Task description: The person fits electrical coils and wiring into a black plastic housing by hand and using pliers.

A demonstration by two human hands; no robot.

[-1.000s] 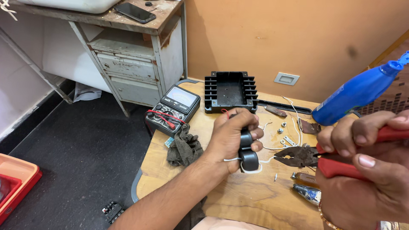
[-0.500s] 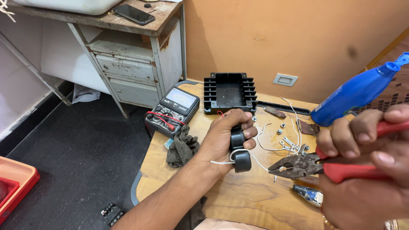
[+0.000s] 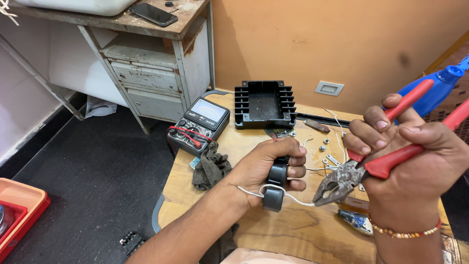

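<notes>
Left hand (image 3: 271, 168) grips a black part (image 3: 275, 188) over the wooden table (image 3: 273, 234).

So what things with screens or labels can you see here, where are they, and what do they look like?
Meter: black box with a pale dial window and red leads, at the wooden table's left edge, beside a dark rag.
Phone: flat black slab with a dark screen, on the worn metal cabinet at upper left.
Wall plate: small grey rectangle on the orange wall.
Blue bottle: behind the right hand; no label shows.
</notes>
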